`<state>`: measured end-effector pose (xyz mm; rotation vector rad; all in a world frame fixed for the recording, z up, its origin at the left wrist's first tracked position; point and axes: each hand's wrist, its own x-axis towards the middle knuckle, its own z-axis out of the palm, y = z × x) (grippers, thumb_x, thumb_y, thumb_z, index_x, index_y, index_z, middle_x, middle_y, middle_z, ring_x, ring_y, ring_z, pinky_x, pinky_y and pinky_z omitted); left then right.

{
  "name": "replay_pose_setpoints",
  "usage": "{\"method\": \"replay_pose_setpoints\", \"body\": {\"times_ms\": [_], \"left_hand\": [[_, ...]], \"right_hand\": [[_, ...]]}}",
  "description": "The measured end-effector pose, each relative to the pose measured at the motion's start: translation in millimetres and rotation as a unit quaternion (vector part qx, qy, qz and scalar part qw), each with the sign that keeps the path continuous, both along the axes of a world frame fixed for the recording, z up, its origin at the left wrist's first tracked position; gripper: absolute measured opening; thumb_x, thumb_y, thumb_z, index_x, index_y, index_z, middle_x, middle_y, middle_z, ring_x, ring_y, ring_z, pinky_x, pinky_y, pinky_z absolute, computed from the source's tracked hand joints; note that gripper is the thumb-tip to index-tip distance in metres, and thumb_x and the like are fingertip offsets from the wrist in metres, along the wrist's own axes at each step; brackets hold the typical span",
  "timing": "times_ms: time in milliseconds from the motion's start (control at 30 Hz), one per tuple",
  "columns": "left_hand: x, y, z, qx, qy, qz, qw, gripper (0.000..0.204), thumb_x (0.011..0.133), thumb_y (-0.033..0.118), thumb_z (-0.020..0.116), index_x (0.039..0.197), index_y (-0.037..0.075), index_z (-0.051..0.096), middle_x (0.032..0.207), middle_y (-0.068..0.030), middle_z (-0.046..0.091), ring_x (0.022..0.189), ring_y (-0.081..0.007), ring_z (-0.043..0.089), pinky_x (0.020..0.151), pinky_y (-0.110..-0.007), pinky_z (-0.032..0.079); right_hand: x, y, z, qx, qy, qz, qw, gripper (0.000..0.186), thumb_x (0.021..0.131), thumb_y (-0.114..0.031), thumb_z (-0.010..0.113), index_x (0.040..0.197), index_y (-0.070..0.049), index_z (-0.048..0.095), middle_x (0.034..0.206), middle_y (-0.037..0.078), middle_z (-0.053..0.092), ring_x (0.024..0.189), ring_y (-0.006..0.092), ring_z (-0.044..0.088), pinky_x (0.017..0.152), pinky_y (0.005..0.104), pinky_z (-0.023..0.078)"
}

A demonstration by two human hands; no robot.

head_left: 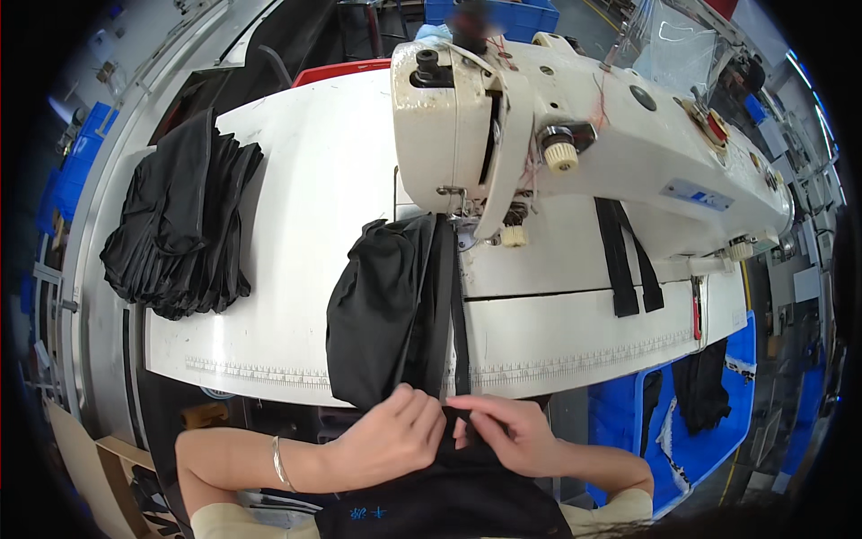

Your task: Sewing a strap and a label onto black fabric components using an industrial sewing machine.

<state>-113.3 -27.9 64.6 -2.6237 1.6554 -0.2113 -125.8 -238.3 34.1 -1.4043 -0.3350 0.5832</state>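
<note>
Hands (395, 437) (525, 438): both curled near black fabric (373, 314) | grip: cannot tell | fingertip contact: partly hidden

Looks down and forward from the head, fisheye-wide and close, over left hand (391, 438) and right hand (523, 436) toward the industrial sewing machine (620, 135) on the white surface (283, 269).

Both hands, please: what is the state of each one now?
Left hand: closed on the black cloth.
Right hand: partly curled near the black strip; grip cannot be told.
</note>
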Motion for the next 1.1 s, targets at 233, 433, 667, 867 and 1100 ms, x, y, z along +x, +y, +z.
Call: {"method": "replay_pose_setpoints", "body": {"times_ms": [233,433,667,867,1100], "left_hand": [[-5,16,-4,-0.260,0.059,0.177,0.947,0.034,0.070,-0.001,0.068,0.103,-0.004,0.060,0.071,-0.0052,0.041,0.063,-0.0221,0.044,0.061,-0.035,0.037],[20,23,2,-0.405,0.114,0.229,0.878,0.028,0.073,-0.011,0.052,0.097,-0.004,0.063,0.104,-0.0179,0.062,0.096,-0.0322,0.061,0.089,-0.036,0.046],[144,67,36,-0.625,0.324,0.349,0.618,0.012,0.090,0.005,0.054,0.095,-0.002,0.062,0.084,0.0001,0.059,0.076,-0.0073,0.054,0.067,-0.021,0.045],[40,22,38,-0.199,0.085,0.063,0.974,0.024,0.065,0.003,0.062,0.087,-0.003,0.067,0.081,-0.0060,0.056,0.077,-0.0187,0.054,0.063,-0.025,0.047],[6,1,-45,-0.206,-0.002,0.047,0.977,0.034,0.059,0.006,0.062,0.091,-0.004,0.067,0.087,-0.0087,0.060,0.075,-0.0186,0.056,0.059,-0.025,0.048]], "right_hand": [[-10,-11,-7,-0.313,-0.547,0.009,0.777,0.039,0.073,-0.006,0.064,0.111,0.003,0.060,0.089,0.011,0.057,0.083,0.0236,0.057,0.072,0.0332,0.050],[-1,1,-10,-0.359,-0.648,0.001,0.672,0.030,0.075,-0.009,0.056,0.099,0.007,0.063,0.105,0.018,0.060,0.105,0.0322,0.058,0.091,0.0388,0.049],[7,-10,-21,-0.341,-0.704,0.083,0.618,0.032,0.073,-0.012,0.055,0.098,0.008,0.063,0.104,0.017,0.060,0.105,0.0321,0.058,0.096,0.0404,0.047],[8,-12,-14,-0.346,-0.668,0.083,0.654,0.031,0.076,-0.012,0.055,0.098,0.007,0.063,0.105,0.017,0.060,0.105,0.0314,0.058,0.096,0.0406,0.046],[8,-13,-19,-0.349,-0.674,0.066,0.648,0.031,0.078,-0.014,0.053,0.098,0.007,0.063,0.105,0.017,0.060,0.106,0.0316,0.058,0.097,0.0417,0.046]]}}
